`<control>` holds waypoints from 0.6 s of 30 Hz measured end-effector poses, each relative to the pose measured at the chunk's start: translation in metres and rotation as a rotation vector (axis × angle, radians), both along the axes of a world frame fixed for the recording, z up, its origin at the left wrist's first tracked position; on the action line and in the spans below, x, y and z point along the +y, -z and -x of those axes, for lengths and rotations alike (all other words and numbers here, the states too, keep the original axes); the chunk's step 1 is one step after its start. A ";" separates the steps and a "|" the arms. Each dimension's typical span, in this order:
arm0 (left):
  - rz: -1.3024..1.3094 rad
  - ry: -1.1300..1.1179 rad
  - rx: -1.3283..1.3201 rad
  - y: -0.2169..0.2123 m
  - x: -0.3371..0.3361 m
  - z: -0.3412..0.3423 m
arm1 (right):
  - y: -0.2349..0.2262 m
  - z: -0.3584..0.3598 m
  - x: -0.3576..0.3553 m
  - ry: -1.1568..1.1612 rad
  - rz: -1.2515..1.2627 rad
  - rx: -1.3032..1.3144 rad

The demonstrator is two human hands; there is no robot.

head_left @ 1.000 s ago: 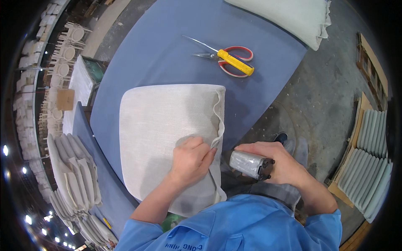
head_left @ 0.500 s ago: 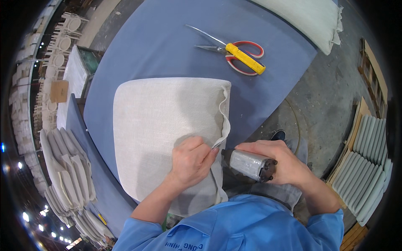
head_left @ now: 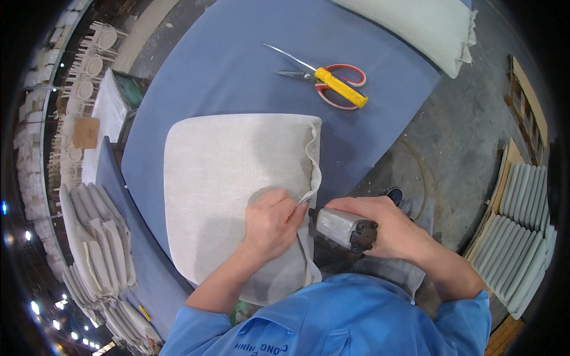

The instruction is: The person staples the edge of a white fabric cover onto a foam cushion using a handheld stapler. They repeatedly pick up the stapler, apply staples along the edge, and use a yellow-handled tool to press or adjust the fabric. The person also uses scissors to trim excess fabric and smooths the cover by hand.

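A white fabric-covered seat cushion (head_left: 231, 160) lies before me on the blue-covered table. Along its right side runs a loose, wavy fabric edge (head_left: 314, 155). My left hand (head_left: 270, 219) rests on the cushion, thumb and fingers pinching that edge. Just to the right, my right hand (head_left: 395, 231) is wrapped round a staple gun (head_left: 337, 228) with a silver metal body and a dark end cap. The gun's front is close beside the cushion's edge; whether they touch I cannot tell.
Beyond the cushion, a yellow-handled screwdriver (head_left: 341, 88) lies across red-and-white-handled scissors (head_left: 361, 72) on the table (head_left: 202, 65). Another white cushion (head_left: 415, 29) sits at the far right. Stacked cushions (head_left: 516, 237) stand at right, more cushion pieces (head_left: 98, 237) at left. A hose (head_left: 425, 178) hangs at right.
My right hand has brought the staple gun slightly left, nearer the cushion's edge. My left hand keeps its pinch on the fabric. The whole view has shifted a little.
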State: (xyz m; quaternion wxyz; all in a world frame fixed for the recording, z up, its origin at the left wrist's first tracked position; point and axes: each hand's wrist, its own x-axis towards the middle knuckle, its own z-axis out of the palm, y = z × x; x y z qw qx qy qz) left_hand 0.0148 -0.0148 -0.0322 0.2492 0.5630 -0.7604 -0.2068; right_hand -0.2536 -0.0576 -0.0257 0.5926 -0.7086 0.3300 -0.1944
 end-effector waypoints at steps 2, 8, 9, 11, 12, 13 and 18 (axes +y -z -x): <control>-0.015 -0.002 -0.025 -0.006 0.001 0.001 | -0.003 0.008 0.005 0.037 0.076 -0.017; -0.055 -0.045 -0.186 -0.030 0.020 0.003 | -0.010 0.044 0.033 0.220 -0.053 -0.081; -0.061 -0.042 -0.207 -0.033 0.022 0.007 | -0.009 0.048 0.035 0.216 -0.034 -0.086; -0.074 -0.041 -0.249 -0.036 0.024 0.015 | -0.009 0.047 0.036 0.208 -0.017 -0.110; -0.057 -0.035 -0.258 -0.035 0.024 0.017 | -0.008 0.045 0.036 0.197 -0.012 -0.120; -0.040 -0.029 -0.266 -0.033 0.022 0.018 | -0.007 0.042 0.035 0.182 -0.002 -0.130; -0.029 0.030 -0.238 -0.016 0.014 0.002 | 0.004 0.027 0.026 0.097 0.018 -0.134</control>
